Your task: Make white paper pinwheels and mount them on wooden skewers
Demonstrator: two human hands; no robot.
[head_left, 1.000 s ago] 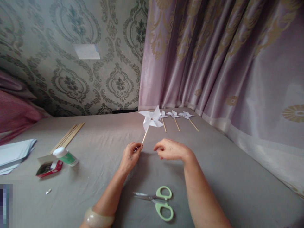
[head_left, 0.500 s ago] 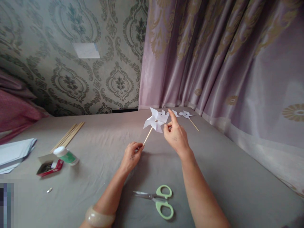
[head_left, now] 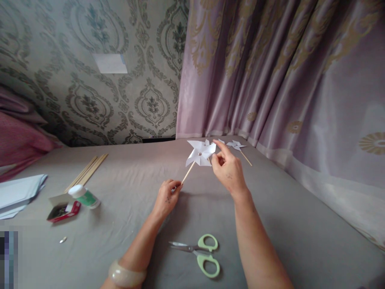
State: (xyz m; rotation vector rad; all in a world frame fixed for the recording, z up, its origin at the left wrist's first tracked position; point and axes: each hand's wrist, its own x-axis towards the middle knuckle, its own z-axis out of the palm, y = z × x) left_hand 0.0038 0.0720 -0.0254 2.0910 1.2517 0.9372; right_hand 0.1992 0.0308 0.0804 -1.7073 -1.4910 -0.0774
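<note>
My left hand [head_left: 167,196] pinches the lower end of a thin wooden stick that carries a white paper pinwheel [head_left: 199,153], held up tilted to the right above the grey cloth. My right hand [head_left: 228,170] is raised beside the pinwheel, its index finger stretched out and touching the tip of a right-hand blade, the other fingers curled. Finished white pinwheels on sticks [head_left: 237,146] lie on the cloth just behind my right hand, partly hidden by it.
Green-handled scissors [head_left: 201,253] lie near the front between my arms. At the left are a bundle of wooden sticks [head_left: 87,171], a glue bottle [head_left: 84,197], a small red box [head_left: 62,210] and a stack of white paper [head_left: 18,193]. Purple curtains [head_left: 285,92] border the right.
My right hand rose from the cloth up to the pinwheel's right blade. The pinwheel has turned and shifted slightly right. My left hand kept its grip on the stick.
</note>
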